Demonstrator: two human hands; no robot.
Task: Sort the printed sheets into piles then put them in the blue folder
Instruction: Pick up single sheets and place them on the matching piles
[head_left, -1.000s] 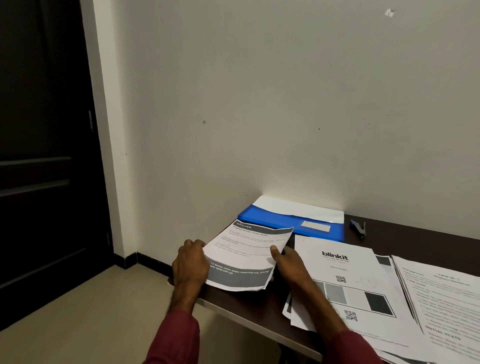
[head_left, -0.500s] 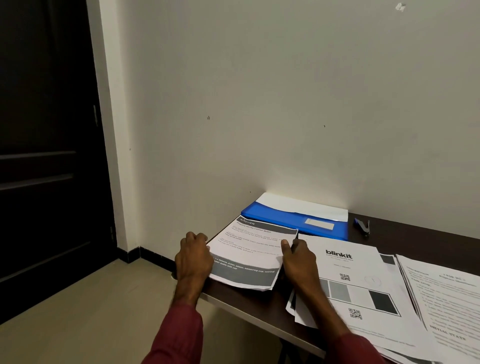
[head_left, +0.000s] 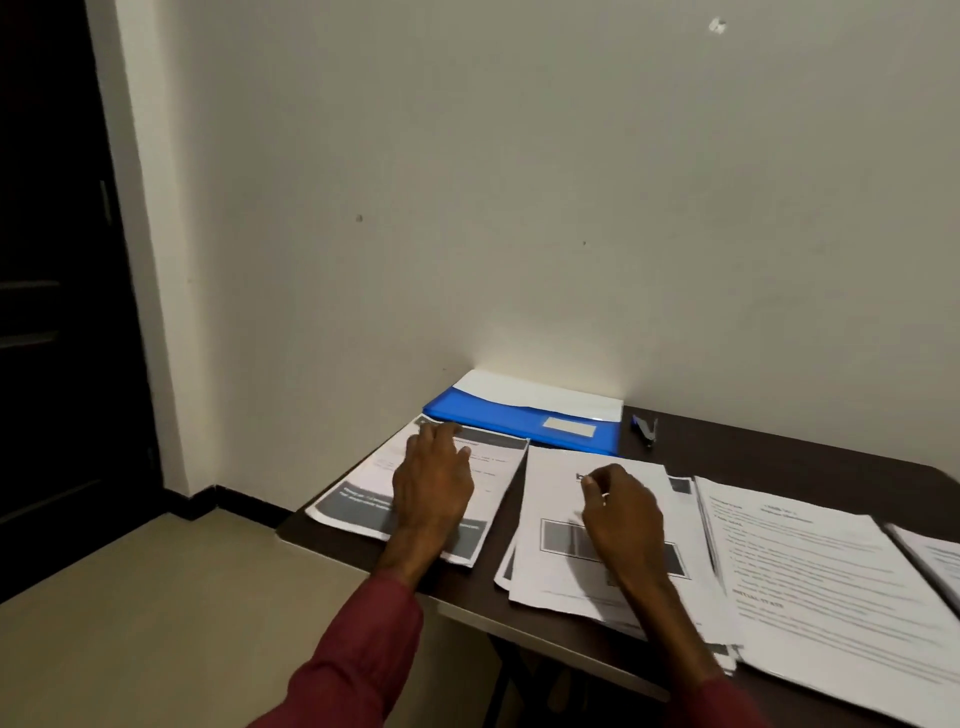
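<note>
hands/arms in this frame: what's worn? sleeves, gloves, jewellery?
Long maroon sleeves on both arms, left sleeve and right sleeve, plain cloth, ending at the wrists. The left hand and right hand are ungloved, no watch in view. A small pale glint on a right-hand finger may be a ring; too small to be sure.
</note>
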